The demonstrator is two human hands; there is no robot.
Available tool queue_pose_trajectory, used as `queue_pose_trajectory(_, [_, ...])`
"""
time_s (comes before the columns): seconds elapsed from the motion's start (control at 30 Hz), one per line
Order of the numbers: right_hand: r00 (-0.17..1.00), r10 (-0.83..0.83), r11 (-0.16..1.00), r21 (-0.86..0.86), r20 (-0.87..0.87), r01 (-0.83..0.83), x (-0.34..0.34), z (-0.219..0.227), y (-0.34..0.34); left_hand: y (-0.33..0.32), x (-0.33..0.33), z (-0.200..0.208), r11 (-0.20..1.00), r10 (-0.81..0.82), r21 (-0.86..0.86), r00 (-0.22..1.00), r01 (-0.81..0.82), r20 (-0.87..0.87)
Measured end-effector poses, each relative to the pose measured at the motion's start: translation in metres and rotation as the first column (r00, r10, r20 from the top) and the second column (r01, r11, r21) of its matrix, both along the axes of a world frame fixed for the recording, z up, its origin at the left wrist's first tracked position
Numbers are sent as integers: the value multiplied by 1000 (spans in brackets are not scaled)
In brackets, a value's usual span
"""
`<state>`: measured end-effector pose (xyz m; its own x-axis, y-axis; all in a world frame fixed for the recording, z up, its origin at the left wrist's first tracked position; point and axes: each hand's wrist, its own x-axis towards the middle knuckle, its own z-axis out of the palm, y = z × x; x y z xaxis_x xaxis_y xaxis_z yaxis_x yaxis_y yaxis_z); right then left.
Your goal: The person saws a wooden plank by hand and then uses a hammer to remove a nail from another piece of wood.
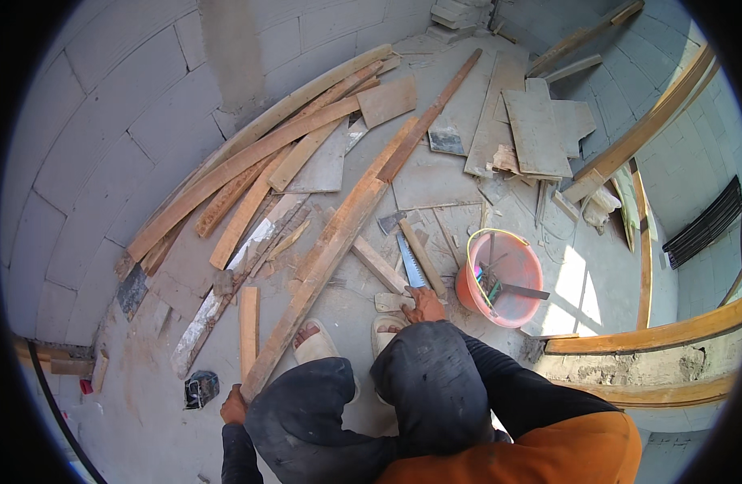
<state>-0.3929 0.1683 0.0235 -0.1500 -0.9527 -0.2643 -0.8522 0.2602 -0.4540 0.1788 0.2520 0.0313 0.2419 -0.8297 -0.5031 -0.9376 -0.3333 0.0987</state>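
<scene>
A long wooden beam [332, 246] slants from beside my left knee toward the far middle of the floor. At its near end, my left hand [235, 406] is closed around the edge. My right hand [425, 306] is low in front of my right knee, closed at the near end of a handsaw [411, 260]. The saw's blade lies on the floor pointing away from me, and its handle is hidden under my fingers. A short wooden batten [422, 264] lies just right of the blade. Left of my right hand is a small flat block [393, 302].
A pink bucket [506, 310] with a yellow handle holds tools, right of my hand. Several planks [258, 157] are piled along the left wall. Boards [535, 129] lie at the far right. A short wood piece [249, 327] and a small black object [201, 390] lie at left.
</scene>
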Motion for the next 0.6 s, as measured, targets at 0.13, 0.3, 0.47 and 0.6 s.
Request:
queue_pose_trajectory(0.13, [995, 98, 985, 141, 11, -98, -22, 28, 36, -10, -5, -22, 999, 27, 25, 996, -25, -84])
queue_pose_trajectory(0.3, [768, -204, 977, 181, 607, 117, -31, 89, 53, -36, 49, -92, 992, -21, 111, 964, 53, -266])
queue_pose_trajectory(0.47, [-312, -316, 911, 378, 896, 164, -1, 187, 45, -44, 139, -38, 998, -55, -49, 983, 47, -173])
queue_pose_trajectory(0.6, [465, -46, 980, -49, 884, 192, -27, 279, 75, -55, -28, 177, 810, -93, -481, 737, -334, -669])
